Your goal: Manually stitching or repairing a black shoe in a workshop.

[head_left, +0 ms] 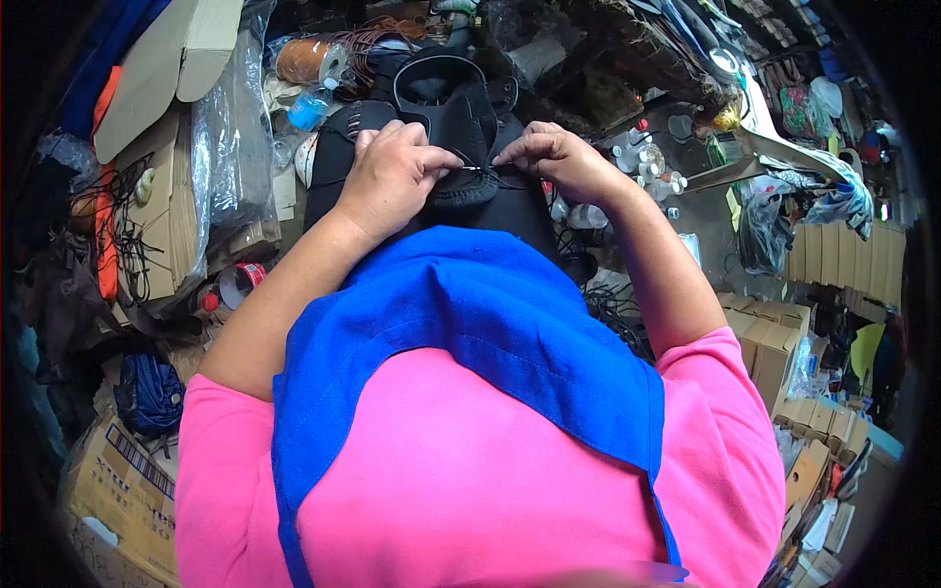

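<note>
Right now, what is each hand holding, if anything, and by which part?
The left hand seems to pinch a thin needle-like piece by one end; whether the right hand holds anything cannot be told.

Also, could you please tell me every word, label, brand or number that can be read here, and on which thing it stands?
Yellow-brown carton, lower left: large dark printing, turned sideways; I do not copy its wording.
Clear bottle with a red label: print too small to read.
Bluish bottle: nothing legible.
Black shoe: no text visible.
</note>
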Available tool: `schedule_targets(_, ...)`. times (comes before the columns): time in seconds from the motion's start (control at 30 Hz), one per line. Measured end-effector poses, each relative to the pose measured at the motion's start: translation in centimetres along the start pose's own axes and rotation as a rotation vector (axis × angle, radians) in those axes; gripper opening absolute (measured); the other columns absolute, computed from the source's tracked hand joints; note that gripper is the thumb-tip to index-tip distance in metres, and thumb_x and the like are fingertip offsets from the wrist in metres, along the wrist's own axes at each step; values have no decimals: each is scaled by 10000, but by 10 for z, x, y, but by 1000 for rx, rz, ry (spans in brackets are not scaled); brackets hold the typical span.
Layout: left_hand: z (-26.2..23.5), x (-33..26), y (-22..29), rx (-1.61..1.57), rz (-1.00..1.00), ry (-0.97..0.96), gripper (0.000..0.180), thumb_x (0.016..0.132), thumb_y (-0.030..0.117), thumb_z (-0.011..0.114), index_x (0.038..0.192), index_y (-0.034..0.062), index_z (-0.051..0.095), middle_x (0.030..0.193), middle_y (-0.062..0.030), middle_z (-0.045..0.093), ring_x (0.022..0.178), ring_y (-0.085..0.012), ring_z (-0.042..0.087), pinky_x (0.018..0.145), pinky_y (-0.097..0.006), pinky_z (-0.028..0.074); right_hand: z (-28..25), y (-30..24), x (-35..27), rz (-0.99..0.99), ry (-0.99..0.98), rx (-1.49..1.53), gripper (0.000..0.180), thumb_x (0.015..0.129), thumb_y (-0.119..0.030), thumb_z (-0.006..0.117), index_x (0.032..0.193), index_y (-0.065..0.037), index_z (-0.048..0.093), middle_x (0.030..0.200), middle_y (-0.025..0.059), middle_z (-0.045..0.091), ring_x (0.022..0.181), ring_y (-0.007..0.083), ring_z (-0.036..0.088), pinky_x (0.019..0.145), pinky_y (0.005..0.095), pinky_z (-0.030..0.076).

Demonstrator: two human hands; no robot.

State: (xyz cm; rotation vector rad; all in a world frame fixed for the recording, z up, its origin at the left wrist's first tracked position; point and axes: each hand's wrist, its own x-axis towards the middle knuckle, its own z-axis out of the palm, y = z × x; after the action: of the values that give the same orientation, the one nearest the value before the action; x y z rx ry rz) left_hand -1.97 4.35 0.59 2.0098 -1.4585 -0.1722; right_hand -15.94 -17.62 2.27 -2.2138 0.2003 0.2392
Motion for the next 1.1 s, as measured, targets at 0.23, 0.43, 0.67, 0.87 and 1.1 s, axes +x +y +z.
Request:
schedule_targets(0.23,5,2,3,-6,22,2,123,759,159,687,872,192,723,731,-6,538,807,-188,535,778,-343,330,3,4,-2,-53,-4,82,274,804,-77,643,1042,-184,722,821,39,535,837,174,543,781,291,448)
schedule_targets(0.43,0,15,5,-73,91,-40,134,747,140,690,875,168,717,761,-15,563,834,-200,544,799,-345,327,1,1,-1,-50,-30,150,281,791,-73,665,1052,-160,719,813,29,576,851,158,557,801,283,456)
schedule_targets(0.67,-6,-9,11,-21,-112,-31,207,729,132,705,932,170,716,778,-15,605,863,-188,547,823,-357,325,14,-21,-16,147,113,318,273,825,-56,682,1098,-53,673,859,-15,629,782,53,567,708,220,473)
schedule_targets(0.87,-3,3,19,-56,-285,-126,186,746,191,701,931,167,693,796,16,663,855,-173,572,829,-379,307,21,-13,-7,178,65,589,318,824,-69,692,1133,-26,632,953,0,664,849,53,590,776,216,483)
schedule_targets(1.1,2,14,19,-130,-372,-240,182,766,236,700,918,152,644,801,4,678,824,-172,630,819,-373,302,18,-24,1,177,69,486,248,827,-92,698,1058,-24,643,901,-10,655,823,53,581,763,222,476)
